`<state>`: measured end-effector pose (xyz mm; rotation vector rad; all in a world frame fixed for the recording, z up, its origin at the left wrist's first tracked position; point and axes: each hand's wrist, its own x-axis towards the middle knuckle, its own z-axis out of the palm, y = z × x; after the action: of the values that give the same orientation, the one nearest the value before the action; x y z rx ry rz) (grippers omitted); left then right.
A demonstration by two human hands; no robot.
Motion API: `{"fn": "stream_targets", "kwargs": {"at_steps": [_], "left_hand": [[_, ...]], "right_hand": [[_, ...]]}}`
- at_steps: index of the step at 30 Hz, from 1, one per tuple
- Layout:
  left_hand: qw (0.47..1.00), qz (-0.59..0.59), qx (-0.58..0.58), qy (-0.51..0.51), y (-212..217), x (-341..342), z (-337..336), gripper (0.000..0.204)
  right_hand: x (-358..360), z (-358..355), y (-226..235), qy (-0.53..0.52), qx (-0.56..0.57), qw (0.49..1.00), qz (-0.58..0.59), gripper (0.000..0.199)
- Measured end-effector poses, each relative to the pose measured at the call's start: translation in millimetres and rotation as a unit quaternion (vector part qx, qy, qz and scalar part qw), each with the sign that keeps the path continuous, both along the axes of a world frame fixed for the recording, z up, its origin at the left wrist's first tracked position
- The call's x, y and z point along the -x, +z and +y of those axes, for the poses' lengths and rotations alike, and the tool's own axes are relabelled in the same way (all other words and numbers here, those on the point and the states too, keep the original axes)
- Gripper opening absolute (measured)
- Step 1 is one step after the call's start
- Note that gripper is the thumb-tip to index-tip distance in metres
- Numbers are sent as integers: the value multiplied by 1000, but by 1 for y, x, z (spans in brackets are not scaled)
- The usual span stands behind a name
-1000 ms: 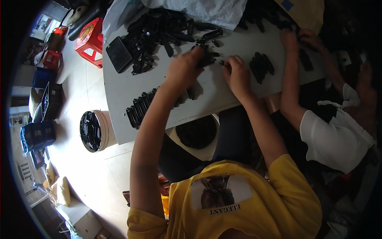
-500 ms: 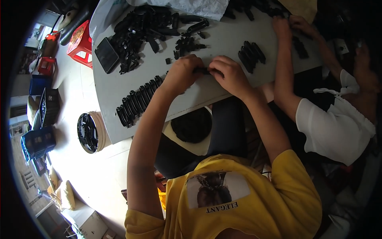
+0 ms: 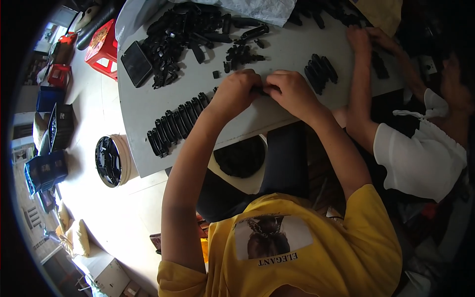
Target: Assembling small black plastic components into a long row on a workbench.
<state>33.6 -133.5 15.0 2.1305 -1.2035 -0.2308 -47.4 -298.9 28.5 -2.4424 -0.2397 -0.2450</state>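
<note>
My left hand (image 3: 240, 91) and my right hand (image 3: 292, 91) meet over the near part of the grey table (image 3: 287, 49). Both have their fingers closed on a small black plastic part (image 3: 262, 91), mostly covered by the fingers. Left of my left hand, a row of curved black plastic pieces (image 3: 178, 121) stands side by side, partly hidden by my forearm. Just beyond my hands lies a cluster of small black pieces (image 3: 240, 53), with one little block (image 3: 216, 74) apart from it. Several long black pieces (image 3: 320, 72) lie to the right of my right hand.
A large heap of black parts (image 3: 185, 29) and a dark flat rectangular device (image 3: 136, 63) occupy the far left. Another person's hands (image 3: 363, 37) work at the far right. A bucket of black parts (image 3: 111, 161) and a red stool (image 3: 103, 49) stand on the floor.
The whole view has shifted slightly. My hands stay together on the black part, with their fingers a little differently placed. The row and the heaps look unchanged.
</note>
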Motion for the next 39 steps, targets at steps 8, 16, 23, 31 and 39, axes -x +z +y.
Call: {"fn": "stream_targets", "kwargs": {"at_steps": [8,16,23,31,39], "left_hand": [[1000,21,-3,-3,3,0,2,22],[999,43,4,-5,3,5,3,23],[991,132,4,-36,4,-19,11,21],[997,-45,-59,-21,10,-38,53,21],[973,-53,65,215,10,-67,69,11]], "right_hand": [[-14,-3,14,-6,-55,993,101,10],[-18,12,9,-9,75,992,102,5],[-27,34,24,-45,173,974,141,6],[-22,76,-10,-107,0,992,70,11],[-40,38,-21,-199,-67,969,-133,14]]}}
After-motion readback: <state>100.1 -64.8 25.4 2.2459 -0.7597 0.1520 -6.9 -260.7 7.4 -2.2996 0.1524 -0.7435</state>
